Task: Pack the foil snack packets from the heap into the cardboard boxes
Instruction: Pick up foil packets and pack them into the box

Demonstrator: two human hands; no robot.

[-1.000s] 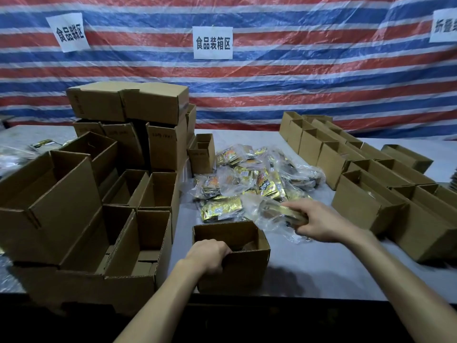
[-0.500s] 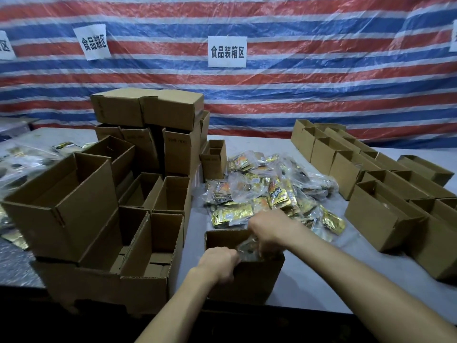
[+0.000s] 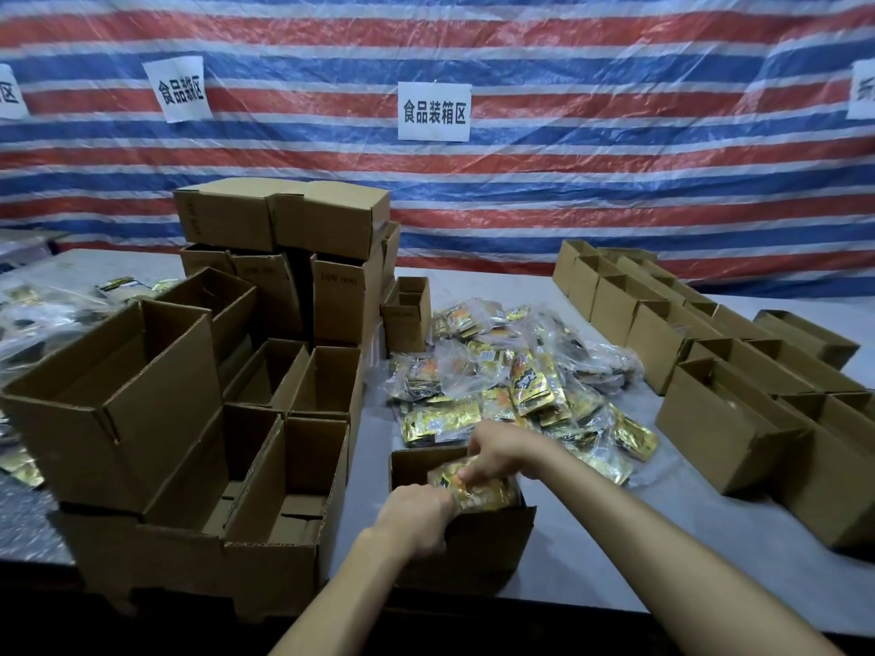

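packet (image 3: pixel 480 487): gold foil, clear-wrapped, in box (image 3: pixel 473 553) | right grip (image 3: pixel 497 454) pinches it | left grip (image 3: pixel 416 518) holds box rim

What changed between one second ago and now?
The right hand carried the bag of packets from the near edge of the heap back into the front box, and its fingers still pinch it. The left hand kept gripping the box rim; the heap and the other boxes stayed put.

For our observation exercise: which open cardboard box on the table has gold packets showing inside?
The small box at the near edge, gripped by the left hand; the right hand holds packets in it.
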